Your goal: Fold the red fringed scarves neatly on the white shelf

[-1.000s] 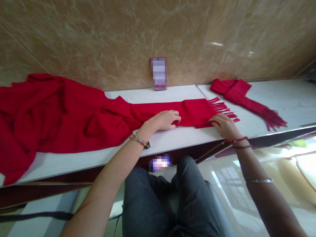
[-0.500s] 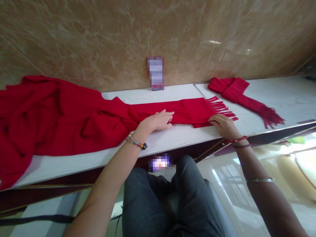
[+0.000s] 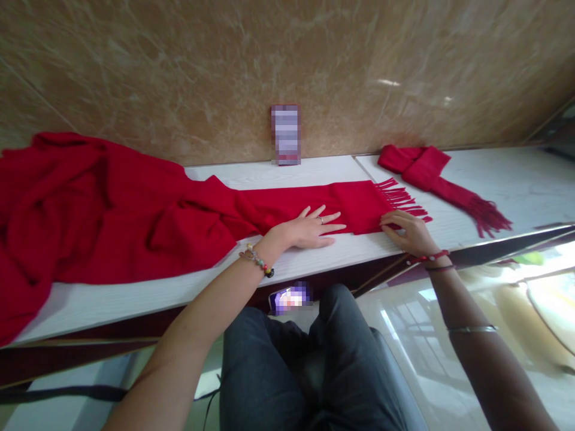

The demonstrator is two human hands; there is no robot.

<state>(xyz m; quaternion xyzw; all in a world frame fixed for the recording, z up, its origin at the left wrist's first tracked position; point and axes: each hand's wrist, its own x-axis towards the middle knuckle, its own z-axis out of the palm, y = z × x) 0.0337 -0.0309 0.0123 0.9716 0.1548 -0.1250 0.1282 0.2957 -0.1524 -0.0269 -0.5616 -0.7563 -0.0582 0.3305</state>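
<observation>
A long red scarf (image 3: 296,200) lies along the white counter, bunched and wrinkled on the left and folded into a flat narrow strip toward its fringed right end. My left hand (image 3: 312,229) rests with fingers spread on the strip's near edge, partly over the bare counter. At the near corner by the fringe, my right hand (image 3: 408,230) pinches the scarf's edge between thumb and fingers. Behind and to the right is a second red scarf (image 3: 426,167), folded across itself, its fringe pointing right.
A phone (image 3: 286,134) with a blurred screen leans upright against the brown marbled wall (image 3: 202,72). The white counter (image 3: 148,299) runs the full width. Another lit phone (image 3: 290,298) is below its front edge, above my knees.
My left hand has slid right and toward me, and its fingers have spread. The strip's near edge by the right hand now lies straighter, with the lower layer no longer sticking out.
</observation>
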